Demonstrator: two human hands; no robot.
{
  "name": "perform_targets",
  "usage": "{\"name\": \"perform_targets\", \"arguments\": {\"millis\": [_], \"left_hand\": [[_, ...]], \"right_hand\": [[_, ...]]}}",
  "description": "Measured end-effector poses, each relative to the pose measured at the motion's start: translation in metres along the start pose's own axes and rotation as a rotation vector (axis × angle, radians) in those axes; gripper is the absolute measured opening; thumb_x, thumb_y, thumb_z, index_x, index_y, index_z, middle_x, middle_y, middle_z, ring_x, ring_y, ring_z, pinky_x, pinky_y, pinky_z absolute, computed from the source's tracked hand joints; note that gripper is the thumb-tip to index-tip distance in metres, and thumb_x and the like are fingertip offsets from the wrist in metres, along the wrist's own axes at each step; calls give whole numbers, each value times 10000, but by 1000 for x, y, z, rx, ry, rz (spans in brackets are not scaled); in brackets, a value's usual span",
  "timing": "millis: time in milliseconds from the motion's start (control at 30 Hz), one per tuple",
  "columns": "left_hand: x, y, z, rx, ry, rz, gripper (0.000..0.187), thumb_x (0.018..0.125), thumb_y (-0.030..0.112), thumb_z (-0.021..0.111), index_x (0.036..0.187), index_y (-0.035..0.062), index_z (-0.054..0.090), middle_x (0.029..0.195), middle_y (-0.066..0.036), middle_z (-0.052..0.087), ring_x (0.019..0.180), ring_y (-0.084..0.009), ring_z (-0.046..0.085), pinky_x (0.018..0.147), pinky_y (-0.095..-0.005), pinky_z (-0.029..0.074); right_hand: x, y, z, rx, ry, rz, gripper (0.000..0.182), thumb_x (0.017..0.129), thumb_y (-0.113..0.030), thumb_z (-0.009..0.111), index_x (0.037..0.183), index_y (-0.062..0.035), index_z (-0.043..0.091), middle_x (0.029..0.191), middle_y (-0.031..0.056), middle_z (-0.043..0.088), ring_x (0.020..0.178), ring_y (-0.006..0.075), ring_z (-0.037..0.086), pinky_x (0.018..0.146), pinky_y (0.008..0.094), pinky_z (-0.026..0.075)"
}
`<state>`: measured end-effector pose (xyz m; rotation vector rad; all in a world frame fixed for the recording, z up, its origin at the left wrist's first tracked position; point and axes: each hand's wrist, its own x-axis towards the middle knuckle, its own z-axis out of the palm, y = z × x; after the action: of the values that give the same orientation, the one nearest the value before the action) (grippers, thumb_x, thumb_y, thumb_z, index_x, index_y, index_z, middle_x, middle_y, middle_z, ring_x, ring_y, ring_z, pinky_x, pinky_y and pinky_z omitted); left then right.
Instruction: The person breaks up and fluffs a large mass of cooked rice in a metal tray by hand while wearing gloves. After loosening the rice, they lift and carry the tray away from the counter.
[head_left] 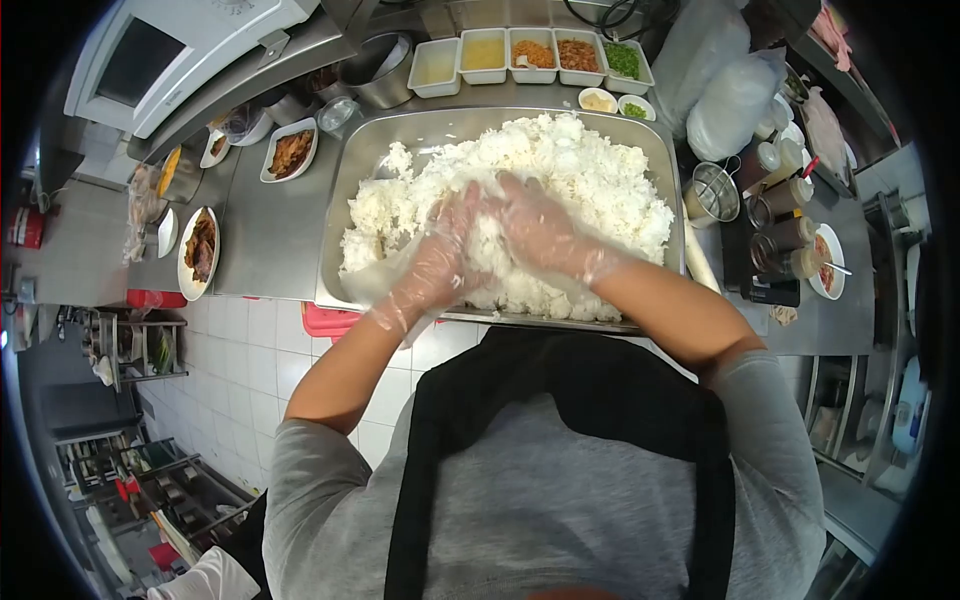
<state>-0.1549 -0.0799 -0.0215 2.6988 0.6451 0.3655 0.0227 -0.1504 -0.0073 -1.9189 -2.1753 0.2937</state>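
Film-gloved left hand (440, 255) and right hand (548, 232) contact loose white cooked rice (590, 165); finger closure indeterminable. Probably soft, sticky: scoop from beneath.

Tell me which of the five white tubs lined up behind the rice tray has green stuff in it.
The rightmost tub in that row. Its filling is green, while the other four tubs hold yellowish, orange or brown contents.

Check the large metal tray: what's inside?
White rice, gloved left hand and right hand on it. Bare metal shows far left in the tray; what's under the rice or hands can't be seen.
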Motion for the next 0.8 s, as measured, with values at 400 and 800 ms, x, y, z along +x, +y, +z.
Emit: {"name": "perform_targets", "arguments": {"millis": [400,800], "left_hand": [[101,-118,50,-360,-54,-553,214,666,86,729,844,44,618,575,-81,603,524,-186,583,574,-314,495],[66,-26,-15,-38,-77,-138,757,724,192,748,1363,64,363,974,-126,633,955,-201,592,911,-310,439]], "right_hand": [[-10,3,-4,128,-32,-52,538,899,-300,567,1351,-52,413,1211,177,557,1102,294,547,966,388,429],[-25,38,-103,182,-217,141,388,915,-268,548,1226,-41,499,1215,175,517,1120,304,523,960,404,414]]}}
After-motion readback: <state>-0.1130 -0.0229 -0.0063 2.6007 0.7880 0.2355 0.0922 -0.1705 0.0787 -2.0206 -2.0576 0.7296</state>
